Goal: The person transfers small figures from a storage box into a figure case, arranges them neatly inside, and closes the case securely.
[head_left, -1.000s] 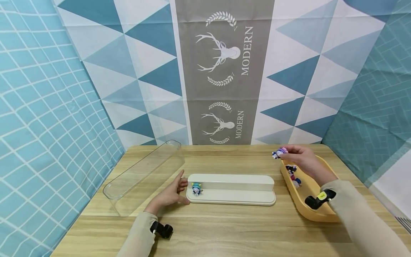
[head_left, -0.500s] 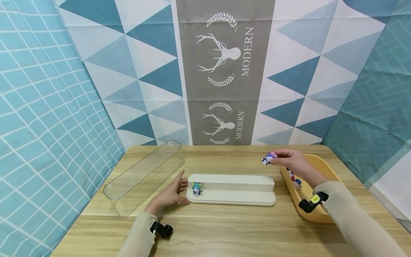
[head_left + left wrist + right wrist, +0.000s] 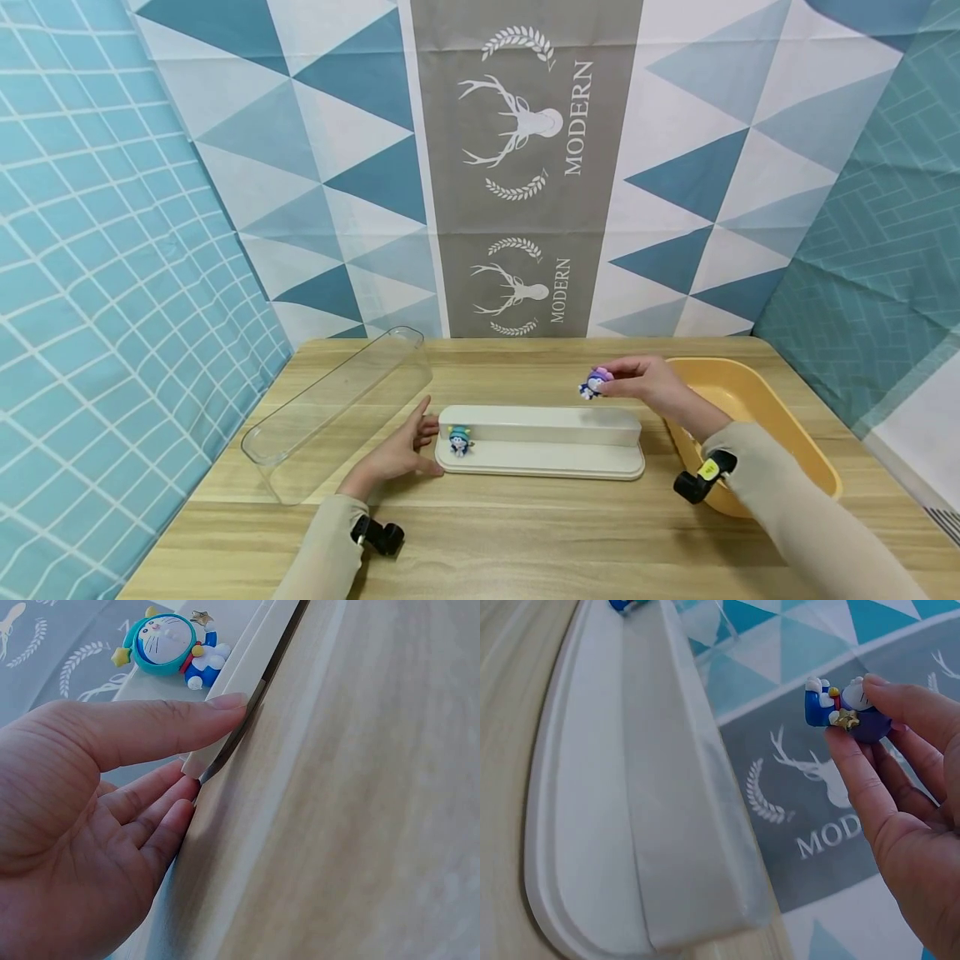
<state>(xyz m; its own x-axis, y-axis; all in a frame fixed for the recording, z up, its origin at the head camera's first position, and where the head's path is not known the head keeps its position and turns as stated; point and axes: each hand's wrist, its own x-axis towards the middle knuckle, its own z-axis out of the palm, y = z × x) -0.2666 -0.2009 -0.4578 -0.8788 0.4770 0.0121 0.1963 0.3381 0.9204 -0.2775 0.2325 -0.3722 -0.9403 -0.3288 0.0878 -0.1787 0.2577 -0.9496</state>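
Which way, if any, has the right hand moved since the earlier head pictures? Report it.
Yes: the right hand has moved leftward, nearer the white stepped display stand.

Stand (image 3: 555, 457) is smooth plastic, low sheen; both toys (image 3: 595, 384) look glossy moulded plastic with metallic-looking stars (image 3: 847, 719). From the stand, bin (image 3: 750, 396) at 3 o'clock is smooth plastic, cover (image 3: 337, 408) at 9 o'clock clear glossy plastic. Table (image 3: 510, 542) reads as smooth satin wood grain; backdrop (image 3: 517, 200) at 12 o'clock is matt, creased cloth.

Box (image 3: 352, 425) left of base (image 3: 547, 456), figurine (image 3: 459, 442) on base's left end, tray (image 3: 731, 379) at right, table (image 3: 540, 533) beneath
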